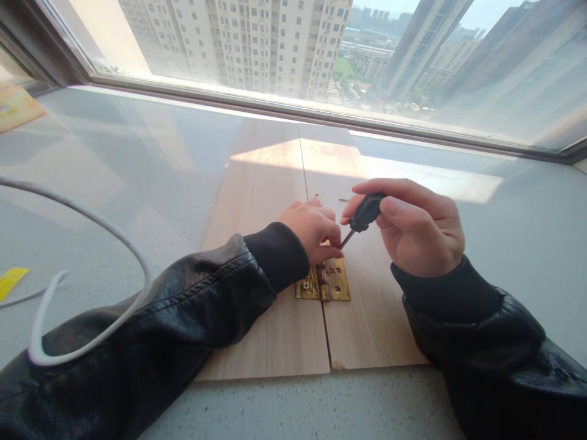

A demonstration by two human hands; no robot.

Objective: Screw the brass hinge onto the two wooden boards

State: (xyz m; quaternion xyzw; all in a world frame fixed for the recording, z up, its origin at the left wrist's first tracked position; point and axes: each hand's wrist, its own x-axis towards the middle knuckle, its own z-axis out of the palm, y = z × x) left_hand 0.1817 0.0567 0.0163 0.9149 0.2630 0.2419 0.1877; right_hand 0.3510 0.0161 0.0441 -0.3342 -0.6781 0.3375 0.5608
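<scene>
My right hand [419,229] grips the black handle of a screwdriver [365,211], its shaft slanting down and left. The shaft's tip ends at the fingers of my left hand [312,229]. Those fingers are pinched together above the upper part of a brass hinge [337,287], and whatever they hold is hidden. The hinge lies across the seam between two light wooden boards, the left board [261,342] and the right board [376,330]. A cross-head screw [306,285] sits in the hinge's left leaf. Open holes show in the right leaf.
A small screw [343,200] lies on the right board beyond my hands. The boards rest on a pale speckled sill [192,415] below a window. A white cable [137,256] loops over my left sleeve. Yellow items [11,281] lie at the left.
</scene>
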